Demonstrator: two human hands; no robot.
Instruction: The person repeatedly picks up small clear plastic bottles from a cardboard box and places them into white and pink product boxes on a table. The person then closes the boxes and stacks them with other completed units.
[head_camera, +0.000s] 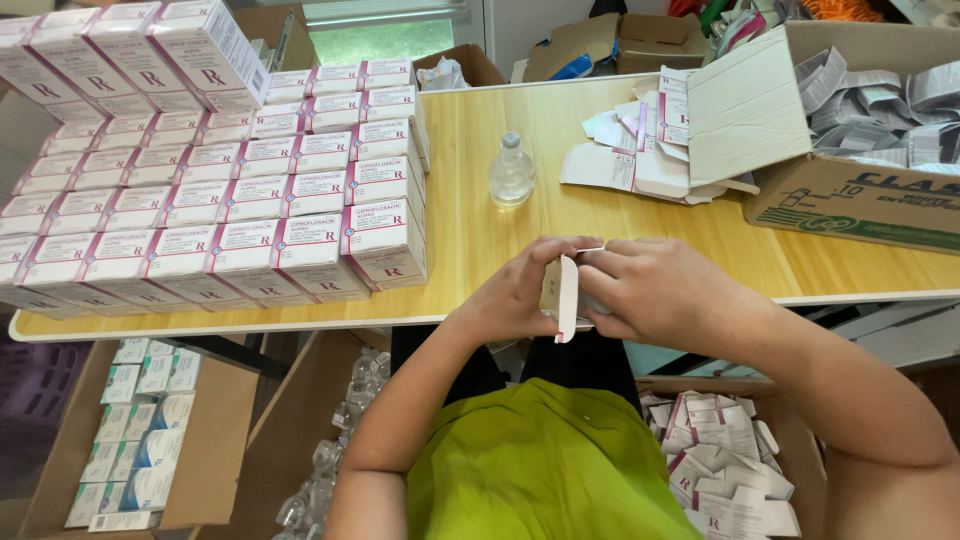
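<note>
Seated at a wooden worktop (480, 250), above a green shirt (550, 470). Both hands meeting just past the worktop's near edge, sharing one small white carton (567, 295) with an open flap. Left hand (515, 295) curled around the carton's left side, fingers (560, 246) pressed against its top. Right hand (660, 290) clamped on the carton's right side, fingers bent and close together. On the worktop beyond the carton, a clear glass bottle (511, 172), upright and well apart. Left of the bottle, stacked rows of closed white-and-pink boxes (220, 200). Right of the bottle, loose flat cartons (640, 150) beside a large cardboard box (860, 200) full of folded leaflets (880, 100).
</note>
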